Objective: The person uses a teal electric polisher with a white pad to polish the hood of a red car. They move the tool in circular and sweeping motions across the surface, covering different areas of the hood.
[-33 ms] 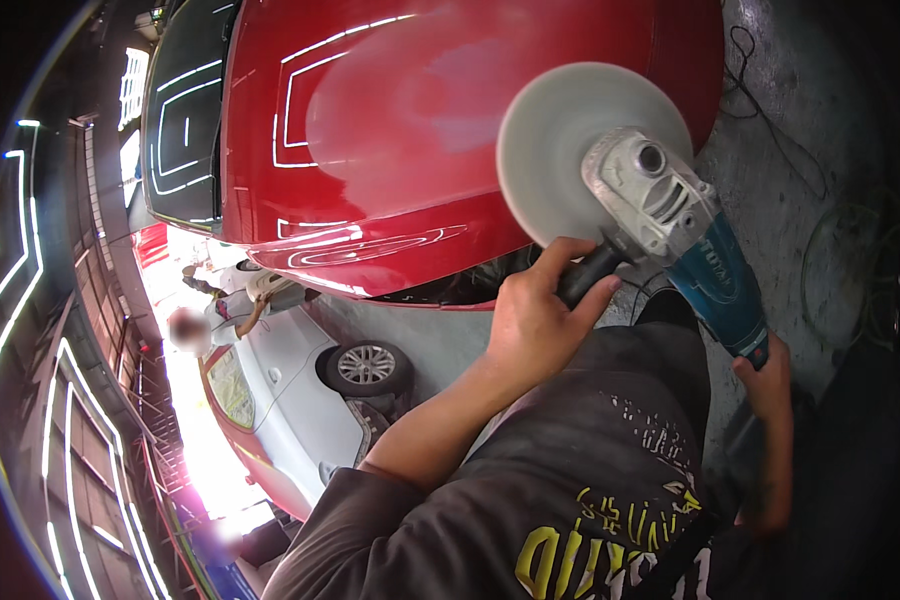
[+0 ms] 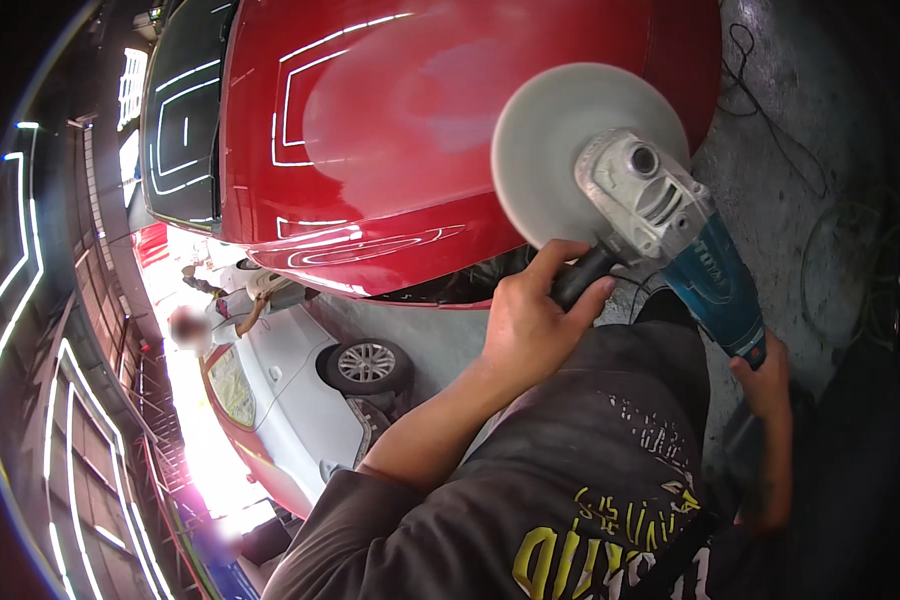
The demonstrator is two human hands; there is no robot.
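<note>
Both my hands hold a rotary car polisher [image 2: 711,275] with a teal body and a silver gear head. My left hand [image 2: 540,310] is closed round its black side handle [image 2: 587,277]. Around the rear end of the body, my right hand [image 2: 767,377] is wrapped, with part of its fingers hidden. The round whitish pad [image 2: 538,150] looks smeared, as if spinning. It overlaps the red car hood [image 2: 400,120] near its front edge; I cannot tell whether it touches. A hazy, dull patch shows on the glossy red paint.
A dark cable [image 2: 770,125] lies on the grey floor at the right. To the left stands a silver car [image 2: 305,390] with its wheel [image 2: 367,367] turned out. Another person [image 2: 232,310] is beside it. The red car's dark windshield [image 2: 182,120] is at the far left.
The polisher and my left hand have shifted very slightly to the left. My grip is the same.
</note>
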